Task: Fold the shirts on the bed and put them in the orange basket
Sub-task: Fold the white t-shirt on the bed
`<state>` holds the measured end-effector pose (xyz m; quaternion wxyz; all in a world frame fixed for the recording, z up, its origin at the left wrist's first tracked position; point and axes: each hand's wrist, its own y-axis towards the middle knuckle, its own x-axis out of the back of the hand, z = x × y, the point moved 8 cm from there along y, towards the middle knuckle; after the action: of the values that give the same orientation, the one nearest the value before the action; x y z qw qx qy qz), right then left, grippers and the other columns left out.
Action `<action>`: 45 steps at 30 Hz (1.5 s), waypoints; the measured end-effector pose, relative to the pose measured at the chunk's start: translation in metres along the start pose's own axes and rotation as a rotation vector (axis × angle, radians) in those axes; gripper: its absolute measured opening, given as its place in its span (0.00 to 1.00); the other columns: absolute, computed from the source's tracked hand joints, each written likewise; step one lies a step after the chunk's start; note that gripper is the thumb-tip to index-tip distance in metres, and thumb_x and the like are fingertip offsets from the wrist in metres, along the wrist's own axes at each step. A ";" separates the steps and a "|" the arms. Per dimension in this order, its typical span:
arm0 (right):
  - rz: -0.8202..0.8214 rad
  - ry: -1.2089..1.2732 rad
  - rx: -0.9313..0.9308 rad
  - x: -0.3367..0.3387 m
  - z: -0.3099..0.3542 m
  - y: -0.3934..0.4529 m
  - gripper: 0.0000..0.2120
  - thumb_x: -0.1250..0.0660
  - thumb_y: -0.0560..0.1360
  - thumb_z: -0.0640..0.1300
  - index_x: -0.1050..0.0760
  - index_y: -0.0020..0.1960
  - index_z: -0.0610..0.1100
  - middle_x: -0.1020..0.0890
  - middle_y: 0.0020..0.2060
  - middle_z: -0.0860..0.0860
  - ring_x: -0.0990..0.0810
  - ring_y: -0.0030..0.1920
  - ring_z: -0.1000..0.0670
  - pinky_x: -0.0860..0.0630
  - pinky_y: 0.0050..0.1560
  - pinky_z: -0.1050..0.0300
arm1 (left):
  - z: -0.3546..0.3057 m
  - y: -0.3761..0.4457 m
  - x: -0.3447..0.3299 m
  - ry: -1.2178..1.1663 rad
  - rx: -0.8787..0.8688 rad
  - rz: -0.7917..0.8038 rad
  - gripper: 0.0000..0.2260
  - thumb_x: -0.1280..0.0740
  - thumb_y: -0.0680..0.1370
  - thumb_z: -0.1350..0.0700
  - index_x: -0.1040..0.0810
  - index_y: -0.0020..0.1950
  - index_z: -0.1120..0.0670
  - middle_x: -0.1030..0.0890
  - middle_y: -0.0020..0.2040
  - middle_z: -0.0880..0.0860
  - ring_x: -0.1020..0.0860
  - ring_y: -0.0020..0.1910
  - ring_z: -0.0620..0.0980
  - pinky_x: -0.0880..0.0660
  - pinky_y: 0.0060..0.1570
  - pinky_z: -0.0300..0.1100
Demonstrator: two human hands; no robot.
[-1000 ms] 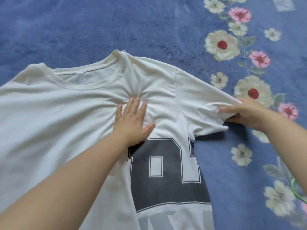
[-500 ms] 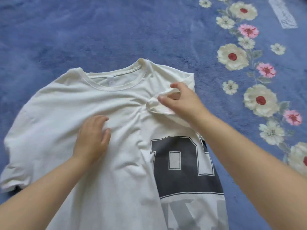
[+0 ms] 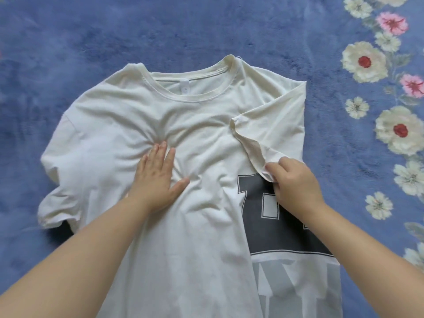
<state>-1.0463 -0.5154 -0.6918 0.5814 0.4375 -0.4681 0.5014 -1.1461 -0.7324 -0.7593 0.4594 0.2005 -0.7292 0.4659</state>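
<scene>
A cream white T-shirt (image 3: 206, 138) lies on the blue bed cover, collar away from me, with a dark grey printed block (image 3: 275, 226) showing on its right side. Its right sleeve (image 3: 273, 131) is folded inward over the chest. My left hand (image 3: 158, 177) lies flat on the middle of the shirt, fingers spread, and the cloth bunches at the fingertips. My right hand (image 3: 291, 180) pinches the hem of the folded right sleeve just above the print. The left sleeve (image 3: 57, 203) lies spread out at the left. No orange basket is in view.
The blue plush bed cover (image 3: 114, 42) fills the view, with a band of white and pink printed flowers (image 3: 399, 129) down the right side. Bare cover lies above and to the left of the shirt.
My right hand has carried the right sleeve from stretched out on the cover inward over the chest, then down toward the print. My left hand slid left and is flat again.
</scene>
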 end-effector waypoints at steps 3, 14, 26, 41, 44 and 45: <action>0.141 -0.081 0.147 -0.022 0.012 -0.012 0.20 0.47 0.60 0.35 0.26 0.49 0.34 0.25 0.33 0.42 0.26 0.28 0.42 0.32 0.26 0.57 | 0.000 0.002 -0.001 -0.021 0.006 -0.036 0.50 0.69 0.57 0.32 0.60 0.76 0.54 0.63 0.76 0.54 0.63 0.75 0.50 0.65 0.67 0.39; 0.168 0.045 -0.069 -0.009 -0.022 0.019 0.31 0.52 0.74 0.55 0.32 0.68 0.36 0.32 0.67 0.36 0.35 0.68 0.36 0.35 0.64 0.37 | -0.003 0.005 -0.003 -0.030 0.009 0.008 0.51 0.70 0.55 0.31 0.63 0.76 0.54 0.66 0.76 0.53 0.65 0.74 0.50 0.66 0.66 0.39; 0.164 0.283 0.123 0.003 0.001 0.026 0.26 0.50 0.81 0.53 0.23 0.56 0.33 0.18 0.52 0.41 0.23 0.52 0.47 0.33 0.54 0.65 | -0.043 0.038 0.048 -0.168 -0.129 -0.602 0.27 0.45 0.74 0.48 0.27 0.63 0.66 0.27 0.64 0.65 0.29 0.65 0.63 0.47 0.63 0.50; 0.100 -0.071 -0.088 0.004 -0.088 0.181 0.15 0.44 0.78 0.47 0.25 0.50 0.35 0.22 0.45 0.39 0.27 0.49 0.38 0.33 0.46 0.50 | -0.042 0.053 0.030 -0.049 -0.064 -0.763 0.25 0.45 0.72 0.47 0.36 0.66 0.59 0.26 0.65 0.61 0.38 0.66 0.54 0.53 0.66 0.44; 0.214 0.014 0.044 0.003 -0.065 0.174 0.28 0.48 0.70 0.63 0.24 0.42 0.39 0.25 0.40 0.46 0.28 0.45 0.45 0.39 0.48 0.53 | -0.044 0.057 0.033 -0.042 -0.063 -0.772 0.25 0.45 0.72 0.48 0.36 0.65 0.59 0.25 0.64 0.61 0.37 0.65 0.54 0.53 0.67 0.44; 0.266 0.057 0.089 0.000 -0.058 0.170 0.25 0.43 0.70 0.62 0.23 0.40 0.40 0.26 0.38 0.47 0.29 0.44 0.47 0.41 0.48 0.54 | -0.043 0.058 0.033 -0.041 -0.060 -0.773 0.25 0.45 0.72 0.48 0.36 0.65 0.59 0.25 0.64 0.61 0.37 0.65 0.54 0.53 0.67 0.43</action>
<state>-1.2092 -0.4390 -0.6958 0.5028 0.3825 -0.4828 0.6065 -1.1832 -0.6626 -0.7533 0.5922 0.4562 -0.6221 0.2326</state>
